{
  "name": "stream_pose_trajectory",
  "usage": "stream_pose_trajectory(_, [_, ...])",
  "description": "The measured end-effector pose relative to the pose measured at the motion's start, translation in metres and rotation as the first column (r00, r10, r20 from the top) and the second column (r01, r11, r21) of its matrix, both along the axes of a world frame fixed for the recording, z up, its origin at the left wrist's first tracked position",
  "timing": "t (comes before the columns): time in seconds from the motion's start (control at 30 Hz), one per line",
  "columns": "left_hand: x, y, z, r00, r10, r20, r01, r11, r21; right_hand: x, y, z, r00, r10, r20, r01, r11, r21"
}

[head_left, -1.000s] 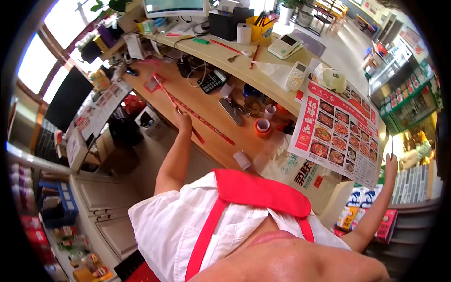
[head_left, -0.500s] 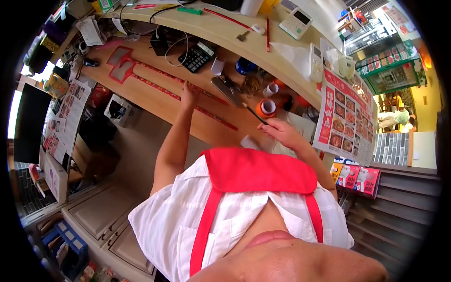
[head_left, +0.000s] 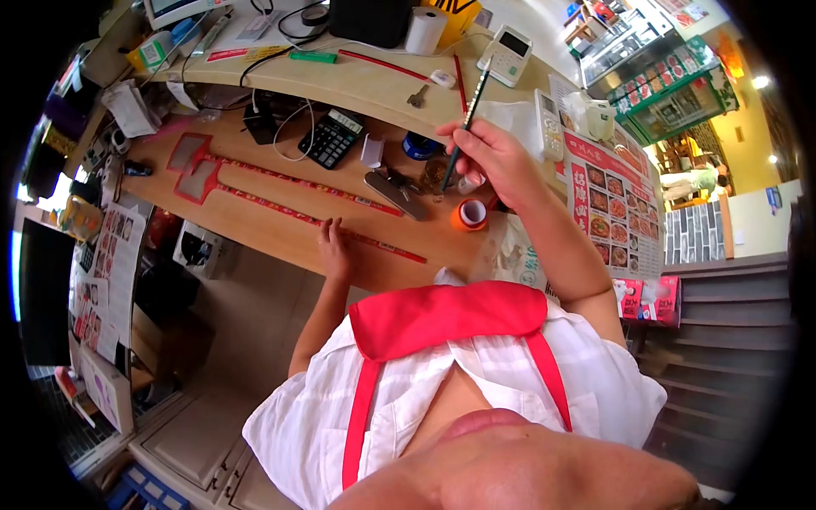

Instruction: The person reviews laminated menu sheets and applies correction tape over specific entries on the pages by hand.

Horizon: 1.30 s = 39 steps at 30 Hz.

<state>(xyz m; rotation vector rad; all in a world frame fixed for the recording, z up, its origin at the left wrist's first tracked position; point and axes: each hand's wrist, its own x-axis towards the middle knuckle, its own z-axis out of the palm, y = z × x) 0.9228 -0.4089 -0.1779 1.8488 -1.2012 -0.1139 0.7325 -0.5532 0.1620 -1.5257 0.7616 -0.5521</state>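
Right hand point(head_left: 497, 160) pinches dark pencil point(head_left: 479, 90), middle hidden; left hand point(head_left: 335, 251) at swatter point(head_left: 279, 206), grip unclear.

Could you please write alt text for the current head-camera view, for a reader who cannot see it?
A person's right hand holds a dark pencil-like stick over a cluttered wooden desk, while the left hand is by the handle of one of two red fly swatters. Nearby are a black calculator and a printed menu.

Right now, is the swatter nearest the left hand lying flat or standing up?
Flat: the swatter rests full length along the wooden surface.
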Motion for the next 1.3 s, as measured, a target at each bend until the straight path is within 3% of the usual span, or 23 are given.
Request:
stream_pose_trajectory(0.07, [0.000,0.001,0.002,0.997,-0.009,-0.072,0.008,1.000,-0.019,0.007,-0.004,0.006,1.000,0.018,-0.023,-0.018,0.999,-0.033])
stream_pose_trajectory(0.17, [0.003,-0.002,-0.008,1.000,-0.007,0.006,0.007,1.000,-0.018,0.010,-0.020,0.009,0.998,0.029,-0.048,-0.033,0.997,-0.071])
stream_pose_trajectory(0.3, [0.005,0.000,-0.006,1.000,-0.013,-0.024,0.013,1.000,0.000,0.016,-0.064,0.035,0.997,-0.021,-0.069,0.004,0.973,-0.233])
stream_pose_trajectory(0.37, [0.007,-0.001,-0.021,1.000,-0.025,-0.004,0.025,0.999,0.028,0.026,-0.111,0.058,0.987,-0.126,-0.105,0.061,0.876,-0.478])
stream_pose_trajectory(0.43, [0.006,0.000,-0.010,1.000,-0.020,0.008,0.020,1.000,0.021,0.046,-0.166,0.070,0.978,-0.194,0.074,0.196,0.743,-0.640])
stream_pose_trajectory(0.47, [0.005,-0.001,-0.004,1.000,-0.014,0.017,0.013,1.000,0.015,0.054,-0.208,0.074,0.963,-0.258,0.078,0.263,0.837,-0.479])
stream_pose_trajectory(0.57, [0.003,-0.003,-0.003,1.000,0.014,0.015,-0.014,1.000,0.000,0.080,-0.267,0.069,0.889,-0.450,0.085,0.388,0.642,-0.661])
stream_pose_trajectory(0.6, [0.006,-0.002,-0.006,0.998,-0.001,-0.058,0.002,1.000,0.014,0.087,-0.284,0.062,0.860,-0.505,0.076,0.397,0.567,-0.722])
stream_pose_trajectory(0.67, [0.008,-0.005,-0.012,0.977,-0.015,-0.214,0.021,0.999,0.027,0.093,-0.317,0.043,0.797,-0.589,-0.136,0.286,0.565,-0.774])
stream_pose_trajectory(0.77, [0.006,-0.001,0.002,0.999,0.029,-0.028,-0.027,0.998,0.060,0.097,-0.299,0.048,0.659,-0.573,-0.488,0.043,0.676,-0.736])
stream_pose_trajectory(0.8, [0.004,-0.001,-0.002,0.980,0.028,-0.197,-0.021,0.999,0.040,0.096,-0.284,0.055,0.595,-0.539,-0.595,-0.042,0.719,-0.694])
stream_pose_trajectory(0.83, [0.004,-0.003,-0.011,0.934,0.027,-0.356,-0.026,1.000,0.008,0.092,-0.290,0.054,0.585,-0.572,-0.575,-0.127,0.636,-0.761])
stream_pose_trajectory(0.87, [0.007,-0.003,-0.014,0.956,0.026,-0.292,-0.028,1.000,-0.005,0.086,-0.300,0.047,0.583,-0.602,-0.545,-0.206,0.540,-0.816])
stream_pose_trajectory(0.9, [0.009,-0.004,-0.016,0.974,0.027,-0.226,-0.032,0.999,-0.018,0.083,-0.299,0.038,0.598,-0.688,-0.411,-0.218,0.355,-0.909])
stream_pose_trajectory(0.93, [0.008,-0.002,-0.011,0.983,0.037,-0.180,-0.040,0.999,-0.012,0.076,-0.293,0.030,0.655,-0.682,-0.324,-0.188,0.268,-0.945])
stream_pose_trajectory(1.0, [0.006,-0.001,0.004,0.996,0.041,-0.084,-0.041,0.999,0.002,0.067,-0.271,0.023,0.564,-0.585,-0.584,-0.272,0.536,-0.799])
stream_pose_trajectory(1.07, [0.007,-0.001,0.000,0.998,0.047,-0.049,-0.047,0.999,0.007,0.069,-0.200,0.034,0.500,-0.431,-0.751,-0.329,0.708,-0.625])
stream_pose_trajectory(1.17, [0.006,-0.001,0.002,0.999,0.042,-0.024,-0.042,0.999,0.029,0.062,-0.185,0.015,0.477,-0.316,-0.820,-0.336,0.796,-0.503])
stream_pose_trajectory(1.3, [0.007,0.000,0.006,0.999,0.050,-0.006,-0.050,0.999,0.019,0.051,-0.204,-0.015,0.564,-0.336,-0.754,-0.292,0.773,-0.563])
